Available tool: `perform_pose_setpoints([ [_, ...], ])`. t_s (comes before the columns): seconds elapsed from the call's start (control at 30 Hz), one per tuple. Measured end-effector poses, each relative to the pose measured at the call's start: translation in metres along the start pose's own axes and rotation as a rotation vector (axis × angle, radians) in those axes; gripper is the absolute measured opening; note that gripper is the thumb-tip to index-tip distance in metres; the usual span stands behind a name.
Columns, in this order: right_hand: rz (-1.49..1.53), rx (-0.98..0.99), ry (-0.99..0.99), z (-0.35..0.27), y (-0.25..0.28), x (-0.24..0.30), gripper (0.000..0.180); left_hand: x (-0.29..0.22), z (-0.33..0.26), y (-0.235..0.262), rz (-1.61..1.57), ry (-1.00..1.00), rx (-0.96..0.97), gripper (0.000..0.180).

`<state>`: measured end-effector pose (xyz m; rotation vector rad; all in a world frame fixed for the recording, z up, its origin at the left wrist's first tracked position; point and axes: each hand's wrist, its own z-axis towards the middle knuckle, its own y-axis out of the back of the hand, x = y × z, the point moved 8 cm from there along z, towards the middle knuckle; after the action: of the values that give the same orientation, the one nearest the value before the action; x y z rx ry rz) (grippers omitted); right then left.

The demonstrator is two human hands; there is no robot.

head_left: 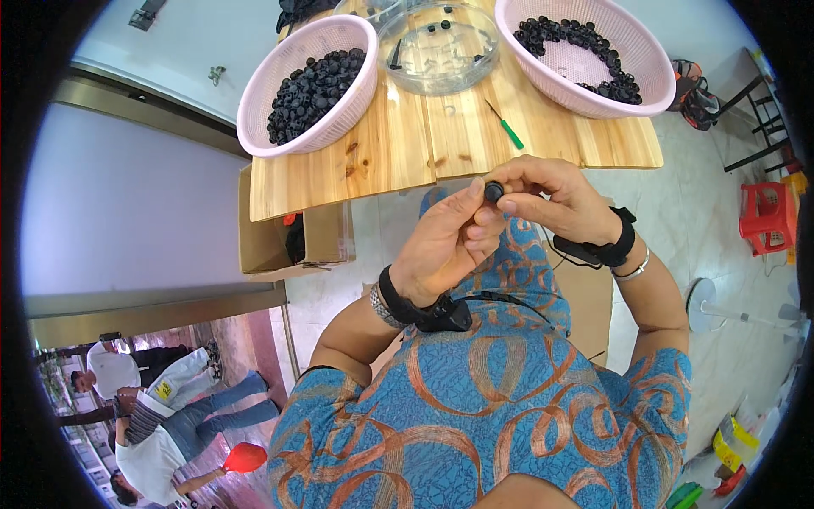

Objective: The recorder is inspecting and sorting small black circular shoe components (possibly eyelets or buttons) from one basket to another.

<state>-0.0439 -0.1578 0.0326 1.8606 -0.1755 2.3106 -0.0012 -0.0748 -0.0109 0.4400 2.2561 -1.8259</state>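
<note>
Between the fingertips of both hands is a small round black part (493, 192), in front of the table's near edge. My left hand (454, 233) pinches it from the left with thumb and fingers. From the right, my right hand (555, 199) grips it with thumb and forefinger. Its exact kind is too small to tell. Many similar black parts fill a pink basket (248, 119) at the table's left. A second pink basket (653, 68) at the right holds fewer, gathered around its floor. A green-handled screwdriver (510, 134) lies on the wood just beyond my hands.
On the wooden table (381, 161), a clear round tub (437, 64) holds a few black bits. A cardboard box (326, 242) stands under the table's left side. Right of me are a red stool (757, 219) and a white fan (702, 305). Several people appear outside a doorway, lower left.
</note>
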Motion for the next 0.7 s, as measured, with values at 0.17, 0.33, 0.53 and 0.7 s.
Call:
perform_pose_setpoints([
  [0.17,-0.442,-0.132,0.177,0.002,0.003,0.022,0.025,-0.002,0.002,0.000,-0.001,-0.003,-0.025,0.032],
  [0.33,-0.596,-0.236,0.351,-0.002,0.002,0.026,0.024,-0.014,0.001,0.007,0.392,-0.166,-0.184,0.039],
  [0.53,-0.443,-0.194,0.229,-0.008,0.003,0.017,0.024,-0.022,-0.002,0.012,0.844,-0.224,-0.142,0.043],
  [0.7,-0.304,-0.170,0.192,-0.014,-0.001,0.008,0.025,-0.010,-0.003,0.001,0.693,-0.080,-0.105,0.042],
])
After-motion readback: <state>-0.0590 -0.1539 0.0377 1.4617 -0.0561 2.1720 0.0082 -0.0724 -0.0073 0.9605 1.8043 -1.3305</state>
